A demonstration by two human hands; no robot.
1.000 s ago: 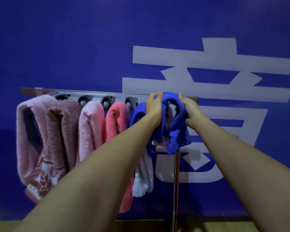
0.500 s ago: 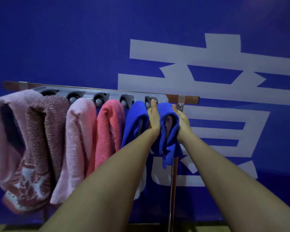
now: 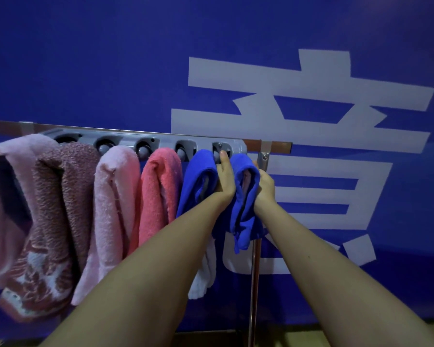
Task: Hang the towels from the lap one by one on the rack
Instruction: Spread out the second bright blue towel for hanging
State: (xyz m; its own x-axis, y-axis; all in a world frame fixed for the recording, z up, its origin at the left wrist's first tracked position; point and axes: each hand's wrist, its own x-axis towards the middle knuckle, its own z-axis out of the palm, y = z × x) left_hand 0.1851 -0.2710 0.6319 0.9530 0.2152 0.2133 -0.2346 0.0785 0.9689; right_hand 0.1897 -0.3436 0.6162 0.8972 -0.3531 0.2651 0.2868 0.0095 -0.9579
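A grey rack (image 3: 125,141) with round pegs is fixed under a metal rail on a blue wall. Several towels hang from it: pale pink (image 3: 8,196), maroon patterned (image 3: 60,209), light pink (image 3: 113,196), coral (image 3: 158,191) and blue (image 3: 198,179). A second blue towel (image 3: 244,196) drapes over the rightmost peg. My left hand (image 3: 224,180) presses its left side, fingertips at the peg. My right hand (image 3: 264,187) grips its right side. My lap is out of view.
A chrome upright pole (image 3: 253,291) runs down from a bracket (image 3: 264,156) below the rail's right end, just under the blue towel. The blue wall carries large white lettering (image 3: 311,101). A strip of wooden floor shows at the bottom edge.
Both hands lowered the blue towel from above the rail onto the rightmost peg; it now hangs folded over it. The view has moved closer to the rack.
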